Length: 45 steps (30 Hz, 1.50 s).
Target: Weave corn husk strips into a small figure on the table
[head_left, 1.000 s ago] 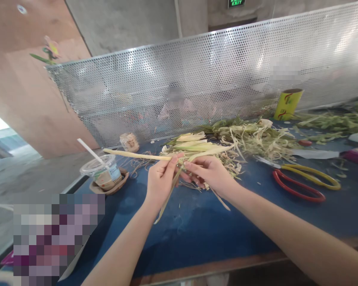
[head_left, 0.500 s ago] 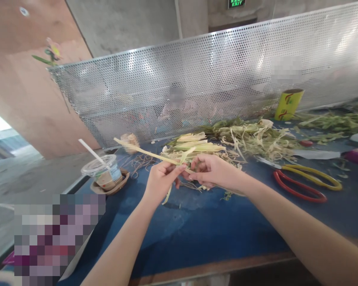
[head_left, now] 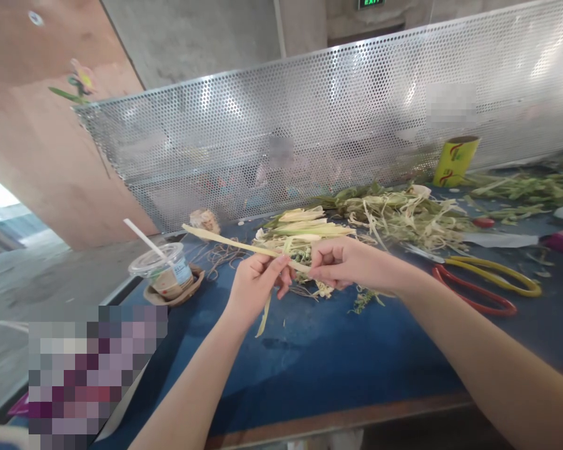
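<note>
Above a blue table [head_left: 338, 369], my left hand [head_left: 256, 284] pinches a long pale leaf strip [head_left: 225, 240] that runs up and to the left. My right hand [head_left: 344, 264] is closed on the same strip just to the right, fingertips nearly touching the left hand. A loose end of the strip [head_left: 264, 315] hangs down below my left hand. Behind the hands lies a bundle of pale green strips [head_left: 304, 232].
Red and yellow scissors [head_left: 478, 284] lie to the right. A plastic cup with a straw [head_left: 162, 272] stands at the left. Leaf scraps [head_left: 403, 215] pile up further back by a perforated metal screen [head_left: 309, 125]. A yellow cup [head_left: 455, 161] stands at the back right.
The strip's far end has tilted up and rightwards. My right hand has turned over and shifted slightly right; the long hanging end below my left hand has shortened.
</note>
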{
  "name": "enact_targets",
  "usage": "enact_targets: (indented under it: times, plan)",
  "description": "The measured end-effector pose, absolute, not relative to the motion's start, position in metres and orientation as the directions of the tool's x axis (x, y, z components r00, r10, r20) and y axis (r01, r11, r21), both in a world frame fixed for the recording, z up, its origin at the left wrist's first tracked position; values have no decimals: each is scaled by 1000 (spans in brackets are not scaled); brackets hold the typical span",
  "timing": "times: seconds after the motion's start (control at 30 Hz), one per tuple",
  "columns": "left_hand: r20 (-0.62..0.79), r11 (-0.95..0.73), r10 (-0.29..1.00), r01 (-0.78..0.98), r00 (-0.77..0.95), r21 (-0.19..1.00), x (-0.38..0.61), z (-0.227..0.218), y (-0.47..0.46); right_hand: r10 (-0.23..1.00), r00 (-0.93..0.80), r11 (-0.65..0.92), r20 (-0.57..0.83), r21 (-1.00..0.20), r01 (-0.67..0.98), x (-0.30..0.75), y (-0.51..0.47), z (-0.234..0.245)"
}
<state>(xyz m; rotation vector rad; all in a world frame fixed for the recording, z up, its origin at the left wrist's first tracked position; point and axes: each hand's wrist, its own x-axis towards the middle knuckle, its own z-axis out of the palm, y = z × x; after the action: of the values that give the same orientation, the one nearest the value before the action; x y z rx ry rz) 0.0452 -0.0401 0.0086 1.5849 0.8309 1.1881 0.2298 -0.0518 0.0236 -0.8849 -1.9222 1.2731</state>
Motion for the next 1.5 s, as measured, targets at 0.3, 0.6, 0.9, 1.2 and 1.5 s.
enact_targets:
  times: [0.3, 0.6, 0.9, 1.2, 1.5]
  plan:
    - [175, -92, 887, -208, 428, 974, 50, 6, -42, 809, -530, 451, 254, -847, 283, 232, -44, 22]
    - [162, -128, 899, -110, 407, 986, 57, -3, -45, 888, -288, 353, 358, -933, -71, 213, -34, 7]
    - [172, -164, 878, -58, 446, 985, 60, 3, -51, 885, -217, 407, 412, -911, -67, 219, -39, 9]
    - [165, -51, 920, -309, 356, 950, 69, -3, -51, 894, -236, 444, 380, -817, 368, 229, -38, 24]
    - [95, 86, 938, -490, 333, 867, 65, -8, -48, 16, -755, 634, 655, 577, 515, 226, -55, -7]
